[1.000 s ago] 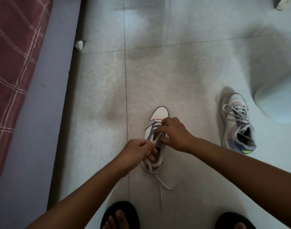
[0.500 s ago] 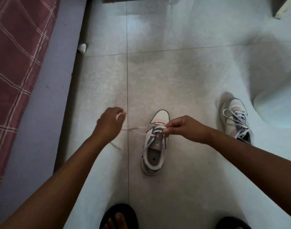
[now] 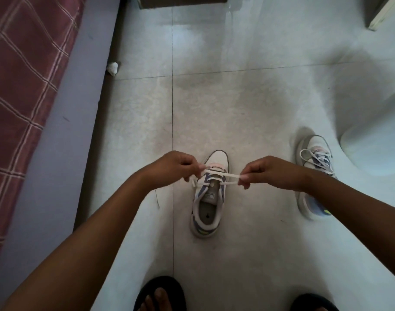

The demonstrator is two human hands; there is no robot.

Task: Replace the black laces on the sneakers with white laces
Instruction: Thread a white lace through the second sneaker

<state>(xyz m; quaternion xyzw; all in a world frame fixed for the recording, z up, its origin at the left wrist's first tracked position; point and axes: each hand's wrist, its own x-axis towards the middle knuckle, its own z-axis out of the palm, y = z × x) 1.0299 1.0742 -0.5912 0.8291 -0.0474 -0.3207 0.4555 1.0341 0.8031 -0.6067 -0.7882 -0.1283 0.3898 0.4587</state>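
Head camera, looking down at a tiled floor point(image 3: 237, 97): the left hand point(image 3: 174, 168) and right hand point(image 3: 266, 172) each pinch an end of a white lace point(image 3: 223, 175), drawn level across the lowest eyelets of a sneaker point(image 3: 209, 196) standing between them, while the second sneaker point(image 3: 313, 173), already laced white, sits well apart to the right. Lacing looks barely begun; next the ends likely cross to the following eyelets. A small tongue label point(image 3: 209, 195) is unreadable.

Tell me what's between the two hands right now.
In the head view, a white lace stretches taut between the left hand and the right hand, just above the toe end of the sneaker on the floor.
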